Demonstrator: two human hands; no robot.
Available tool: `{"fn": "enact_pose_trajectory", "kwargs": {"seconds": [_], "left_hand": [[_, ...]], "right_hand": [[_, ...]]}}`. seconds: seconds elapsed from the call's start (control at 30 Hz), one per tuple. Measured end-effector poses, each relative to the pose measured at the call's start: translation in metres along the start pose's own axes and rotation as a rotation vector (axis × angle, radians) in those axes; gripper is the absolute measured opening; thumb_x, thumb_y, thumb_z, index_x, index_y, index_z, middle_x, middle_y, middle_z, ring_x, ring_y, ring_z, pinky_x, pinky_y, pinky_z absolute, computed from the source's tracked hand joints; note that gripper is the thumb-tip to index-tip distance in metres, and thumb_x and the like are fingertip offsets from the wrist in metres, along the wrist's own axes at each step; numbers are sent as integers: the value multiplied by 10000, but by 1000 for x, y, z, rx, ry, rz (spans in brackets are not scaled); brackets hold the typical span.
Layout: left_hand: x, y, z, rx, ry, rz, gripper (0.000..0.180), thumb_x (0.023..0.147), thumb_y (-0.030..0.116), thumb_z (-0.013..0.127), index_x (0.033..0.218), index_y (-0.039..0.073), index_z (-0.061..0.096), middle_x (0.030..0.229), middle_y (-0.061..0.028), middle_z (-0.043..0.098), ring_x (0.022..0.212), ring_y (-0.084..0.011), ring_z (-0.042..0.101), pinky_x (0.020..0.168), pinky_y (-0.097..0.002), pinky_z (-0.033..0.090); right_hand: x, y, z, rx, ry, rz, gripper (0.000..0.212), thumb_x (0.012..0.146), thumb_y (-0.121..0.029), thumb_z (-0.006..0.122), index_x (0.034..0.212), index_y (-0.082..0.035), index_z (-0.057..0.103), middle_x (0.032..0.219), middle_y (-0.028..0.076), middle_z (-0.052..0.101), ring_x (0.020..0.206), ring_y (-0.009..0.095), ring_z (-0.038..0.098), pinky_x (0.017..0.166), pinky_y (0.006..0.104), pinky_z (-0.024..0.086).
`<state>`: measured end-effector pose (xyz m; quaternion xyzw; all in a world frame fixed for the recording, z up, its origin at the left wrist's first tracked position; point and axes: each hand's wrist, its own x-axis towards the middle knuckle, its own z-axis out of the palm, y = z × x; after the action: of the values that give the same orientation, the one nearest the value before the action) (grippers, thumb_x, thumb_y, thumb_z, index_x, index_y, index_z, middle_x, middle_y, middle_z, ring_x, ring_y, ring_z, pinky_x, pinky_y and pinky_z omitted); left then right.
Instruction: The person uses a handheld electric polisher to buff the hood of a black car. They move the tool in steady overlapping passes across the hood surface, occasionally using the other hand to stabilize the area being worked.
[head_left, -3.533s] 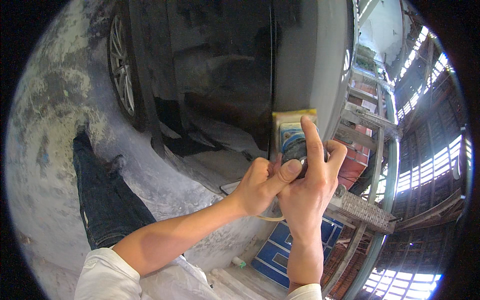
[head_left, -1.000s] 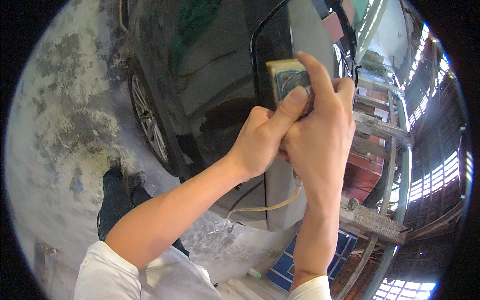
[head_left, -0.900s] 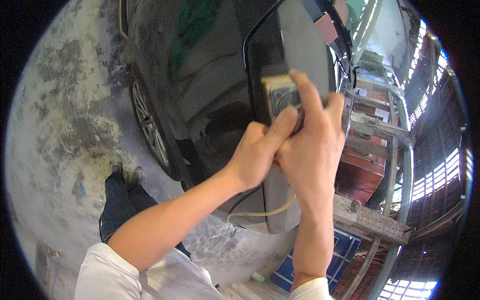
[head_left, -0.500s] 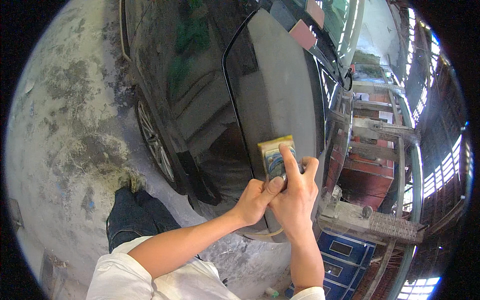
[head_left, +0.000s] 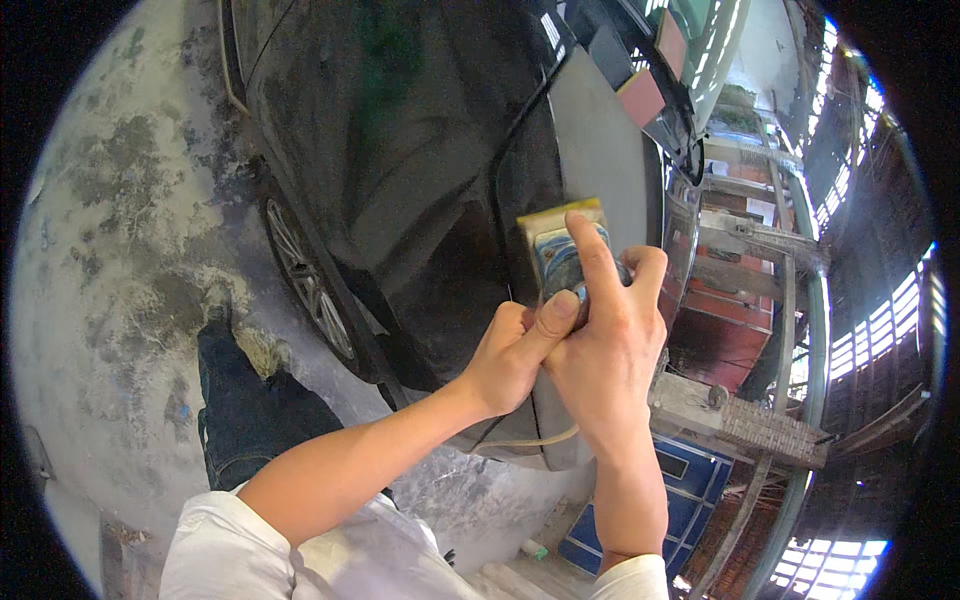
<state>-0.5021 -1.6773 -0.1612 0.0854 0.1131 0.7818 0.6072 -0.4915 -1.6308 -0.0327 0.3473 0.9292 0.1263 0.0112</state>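
Note:
A hand sander (head_left: 556, 262) with a blue-patterned top and a flat, yellow-edged pad lies against the matte grey panel (head_left: 602, 130) of a black car (head_left: 400, 260). My right hand (head_left: 608, 340) is wrapped around the sander's body from the right, its index finger stretched along the top. Close against it, my left hand (head_left: 510, 355) grips the sander's near end, thumb up beside the right hand. The hands hide most of the near part. A pale hose (head_left: 535, 441) shows below my wrists, over the car's near end.
The car's wheel (head_left: 305, 280) is at the left, beside the stained concrete floor (head_left: 130, 300) where my legs stand. Pink pads (head_left: 640, 97) rest at the panel's far right edge. Farther right are timber beams (head_left: 740, 420), a red cabinet (head_left: 715, 335) and a blue panelled object (head_left: 640, 500).
Both hands have moved the sander farther away along the car and slightly right. My grip on it looks the same. The view has shifted a little.

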Motion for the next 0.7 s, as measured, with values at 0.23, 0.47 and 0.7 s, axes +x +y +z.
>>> {"fn": "enact_pose_trajectory", "kwargs": {"seconds": [0.23,0.47,0.7], "left_hand": [[10,21,-9,17,-24,14,704,1083,668,561,865,27,753,821,21,695,829,-39,593,676,-251,486],[-13,0,-5,-13,10,-66,706,1087,665,556,801,39,715,753,28,657,765,-47,565,637,-264,459],[-21,-4,-6,4,-3,-71,714,1090,656,559,757,38,691,738,30,642,747,-43,550,603,-268,439]], "right_hand": [[24,-14,-5,-17,-9,-8,771,717,-100,857,1455,-201,658,1121,206,531,854,434,673,728,505,570],[-2,-11,-4,-43,-66,5,795,712,-107,868,1469,-219,653,1135,204,513,823,412,678,710,489,568],[-15,-13,-3,-46,-105,50,768,736,-83,835,1473,-194,649,1156,219,510,923,429,669,750,492,569]]}}
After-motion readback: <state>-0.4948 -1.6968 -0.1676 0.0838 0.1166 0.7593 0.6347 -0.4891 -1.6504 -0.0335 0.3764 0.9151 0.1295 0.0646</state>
